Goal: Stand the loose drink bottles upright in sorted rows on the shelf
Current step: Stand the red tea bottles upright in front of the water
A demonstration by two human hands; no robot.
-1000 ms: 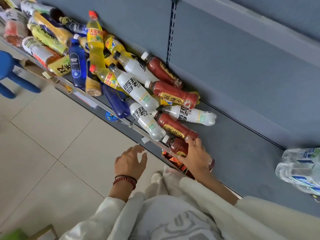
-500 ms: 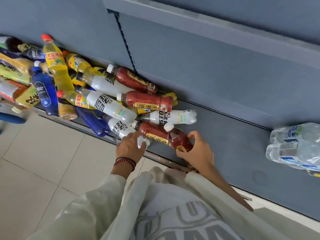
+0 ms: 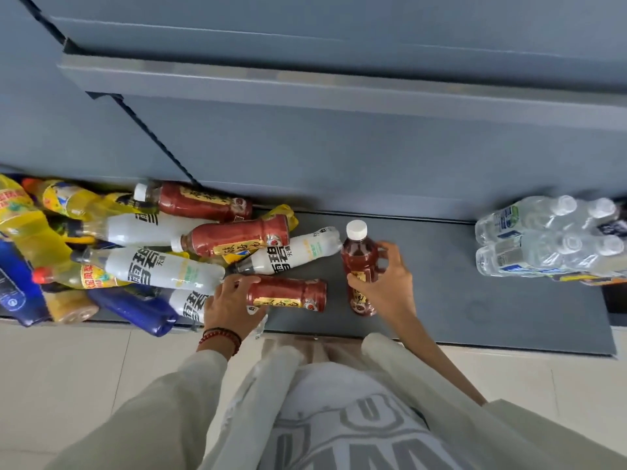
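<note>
My right hand [image 3: 386, 283] grips a red tea bottle [image 3: 359, 262] with a white cap, held upright on the grey shelf [image 3: 475, 300]. My left hand [image 3: 230, 303] curls over the neck end of a second red tea bottle [image 3: 288, 295] lying on its side near the shelf's front edge. Left of it lies a heap of loose bottles: white soda bottles [image 3: 163, 269], two more red tea bottles [image 3: 234, 237], yellow drinks [image 3: 30, 228] and blue bottles [image 3: 135, 308]. Some bottles are buried under others.
A shrink-wrapped pack of clear water bottles [image 3: 546, 235] stands at the right of the shelf. Another grey shelf board [image 3: 305, 86] juts out above. Beige floor tiles [image 3: 84, 374] run along the shelf's front edge. Bare shelf surface lies between the held bottle and the water pack.
My right hand has lifted one red tea bottle out of the heap and stood it upright to the right. My left hand has moved onto the lying red tea bottle.
</note>
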